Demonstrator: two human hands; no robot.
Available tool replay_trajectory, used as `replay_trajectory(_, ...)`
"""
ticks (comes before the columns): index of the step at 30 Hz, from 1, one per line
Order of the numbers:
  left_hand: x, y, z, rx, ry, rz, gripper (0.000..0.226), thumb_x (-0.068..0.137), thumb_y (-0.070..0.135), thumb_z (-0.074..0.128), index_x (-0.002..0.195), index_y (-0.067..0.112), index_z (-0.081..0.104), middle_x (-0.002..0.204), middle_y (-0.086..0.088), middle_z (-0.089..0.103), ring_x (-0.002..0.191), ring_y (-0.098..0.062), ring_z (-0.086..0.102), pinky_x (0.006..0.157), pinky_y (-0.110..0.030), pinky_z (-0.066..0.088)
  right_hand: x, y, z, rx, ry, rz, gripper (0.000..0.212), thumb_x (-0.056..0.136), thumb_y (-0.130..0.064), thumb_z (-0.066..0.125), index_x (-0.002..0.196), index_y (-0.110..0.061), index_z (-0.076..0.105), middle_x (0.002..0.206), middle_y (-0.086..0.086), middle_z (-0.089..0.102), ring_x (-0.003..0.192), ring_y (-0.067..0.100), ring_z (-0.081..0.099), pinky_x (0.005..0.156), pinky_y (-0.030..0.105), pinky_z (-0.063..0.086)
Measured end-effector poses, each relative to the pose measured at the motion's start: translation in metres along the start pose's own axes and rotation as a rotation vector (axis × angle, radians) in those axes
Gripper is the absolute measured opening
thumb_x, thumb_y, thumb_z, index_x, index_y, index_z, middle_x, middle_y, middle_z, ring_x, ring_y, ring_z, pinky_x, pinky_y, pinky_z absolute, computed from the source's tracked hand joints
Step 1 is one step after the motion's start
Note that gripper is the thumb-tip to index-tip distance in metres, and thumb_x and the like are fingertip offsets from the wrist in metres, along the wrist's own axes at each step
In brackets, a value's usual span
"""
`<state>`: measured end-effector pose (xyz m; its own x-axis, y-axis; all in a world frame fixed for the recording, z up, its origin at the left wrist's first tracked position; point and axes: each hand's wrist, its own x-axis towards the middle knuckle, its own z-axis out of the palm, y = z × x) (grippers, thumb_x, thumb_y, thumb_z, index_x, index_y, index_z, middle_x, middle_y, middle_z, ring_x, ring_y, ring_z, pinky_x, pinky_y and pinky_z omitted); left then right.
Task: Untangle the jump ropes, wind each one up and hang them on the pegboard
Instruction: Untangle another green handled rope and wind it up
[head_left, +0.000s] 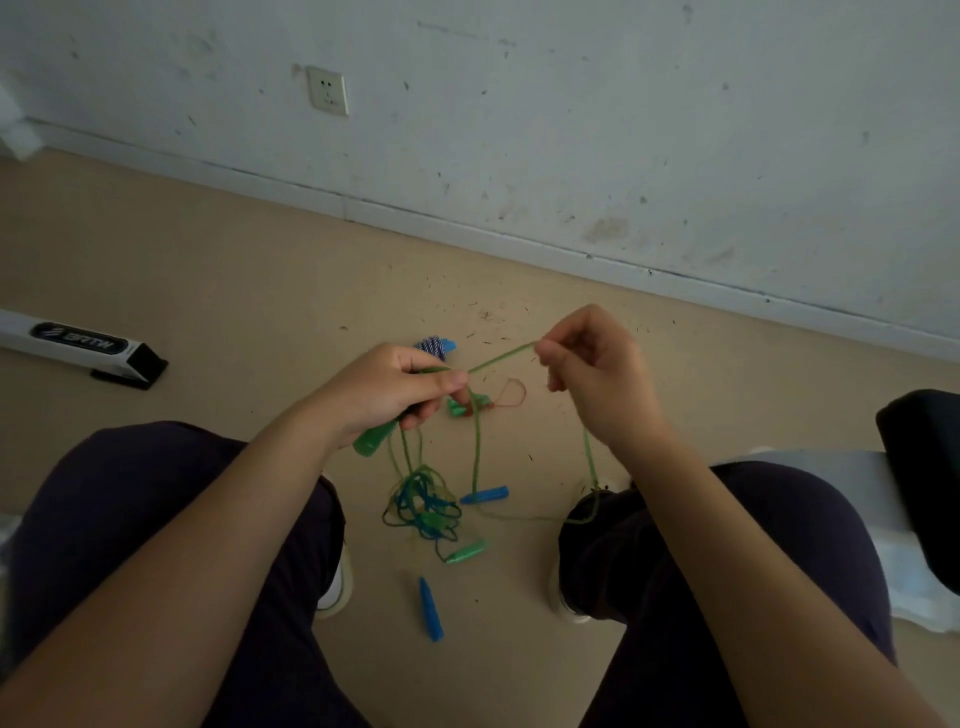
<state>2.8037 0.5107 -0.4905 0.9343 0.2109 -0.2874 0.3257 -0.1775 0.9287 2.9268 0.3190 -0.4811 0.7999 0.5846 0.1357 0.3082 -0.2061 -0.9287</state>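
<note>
1. Hands worked above the floor (218, 270): the left hand (395, 395) had its fingers curled round a green handle (375, 439) and pinched the green rope (501, 357) between thumb and forefinger.
2. The right hand (597, 374) pinched the same green rope at its fingertips, so a short stretch ran taut between the two hands.
3. From the right hand the rope dropped down past the person's right knee and trailed along the floor.
4. Between the person's feet lay a tangle (421, 506) of green and blue cord on the floor, with strands rising to the left hand.
5. Around the tangle lay loose handles: a blue handle (484, 494) just to its right, a second green handle (466, 552) below it, and another blue handle (431, 609) further toward the person.
6. A thin red rope (511, 394) looped on the floor beyond the hands, and a blue-and-white striped rope (435, 347) showed just past the left hand.
7. A white box (78, 345) with a black end lay on the floor to the left, near the wall (571, 104).
</note>
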Motion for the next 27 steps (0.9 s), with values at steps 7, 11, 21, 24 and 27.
replay_trajectory(7,-0.002,0.004,0.009,-0.116,-0.083,0.028,0.020,0.082,0.036,0.068,0.076,0.020,0.078,0.051,0.002,0.036,0.045,-0.010,0.028,0.049,-0.023,0.026,-0.004,0.001,0.001,0.130,-0.278,0.088,0.028,0.078,-0.006,0.079,0.100,-0.007,0.062,0.073,0.005,0.067,0.062,0.020,0.063,0.062,0.032,0.054)
replay_trajectory(11,0.000,0.005,0.017,-0.090,-0.134,0.033,0.021,0.087,0.033,0.068,0.069,0.023,0.075,0.054,0.001,0.046,0.045,-0.008,0.035,0.049,-0.022,0.030,-0.009,-0.001,0.014,0.045,-0.346,0.053,0.015,0.080,-0.005,0.077,0.087,-0.008,0.064,0.076,0.005,0.071,0.065,0.014,0.063,0.058,0.019,0.049)
replay_trajectory(21,0.002,0.004,-0.003,-0.034,-0.003,0.065,0.024,0.085,0.038,0.068,0.085,0.016,0.078,0.055,0.000,0.051,0.046,-0.013,0.041,0.050,-0.020,0.041,0.002,-0.002,-0.018,0.147,-0.004,0.029,0.012,0.086,-0.001,0.070,0.092,-0.006,0.061,0.075,0.008,0.066,0.060,0.017,0.062,0.060,0.028,0.052)
replay_trajectory(24,0.000,0.004,0.003,-0.048,-0.031,0.072,0.021,0.092,0.028,0.066,0.090,0.009,0.077,0.053,0.001,0.047,0.043,-0.011,0.035,0.048,-0.021,0.036,-0.002,-0.002,-0.010,0.188,-0.218,0.066,0.028,0.080,-0.001,0.076,0.103,-0.009,0.063,0.077,0.012,0.069,0.062,0.021,0.064,0.061,0.031,0.054)
replay_trajectory(27,0.000,0.005,0.012,-0.058,-0.094,0.051,0.019,0.092,0.026,0.067,0.082,0.012,0.075,0.054,0.000,0.049,0.042,-0.011,0.034,0.047,-0.024,0.032,-0.007,0.000,0.008,0.100,-0.346,0.047,0.021,0.079,-0.006,0.079,0.094,-0.014,0.066,0.075,0.012,0.068,0.058,0.017,0.058,0.055,0.024,0.049)
